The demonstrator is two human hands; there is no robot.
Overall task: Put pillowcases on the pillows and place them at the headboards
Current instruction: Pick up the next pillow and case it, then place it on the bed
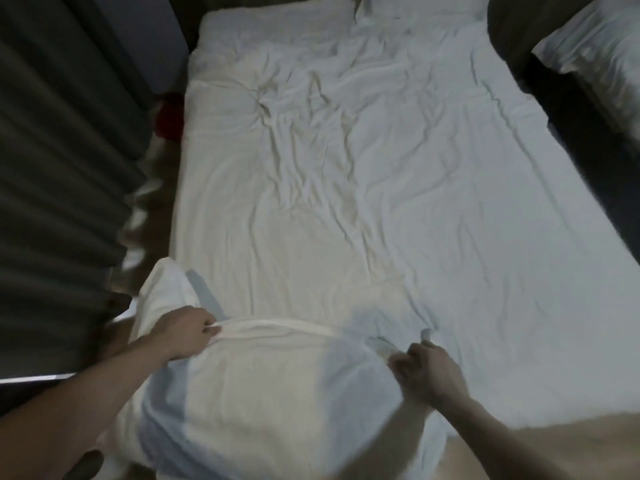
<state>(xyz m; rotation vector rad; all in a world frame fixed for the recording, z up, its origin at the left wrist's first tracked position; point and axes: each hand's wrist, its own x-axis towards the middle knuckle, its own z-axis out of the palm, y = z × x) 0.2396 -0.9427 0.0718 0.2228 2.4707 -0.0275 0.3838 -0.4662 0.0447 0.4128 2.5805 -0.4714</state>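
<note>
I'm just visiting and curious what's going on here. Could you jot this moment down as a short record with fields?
activity: person fitting a pillowcase on a pillow at the foot of the bed
left hand: grips the pillowcase's bunched edge
right hand: fingers curled on fabric at the pillow's other corner
already at headboard: one pillow
beside bed: dark curtain, red object on floor

A wide bed covered by a rumpled white fabric sheet (398, 202) carries a plump white pillow in a white pillowcase (263, 386) at its near edge and another white pillow (420, 8) at the far end (only partly in view).
</note>
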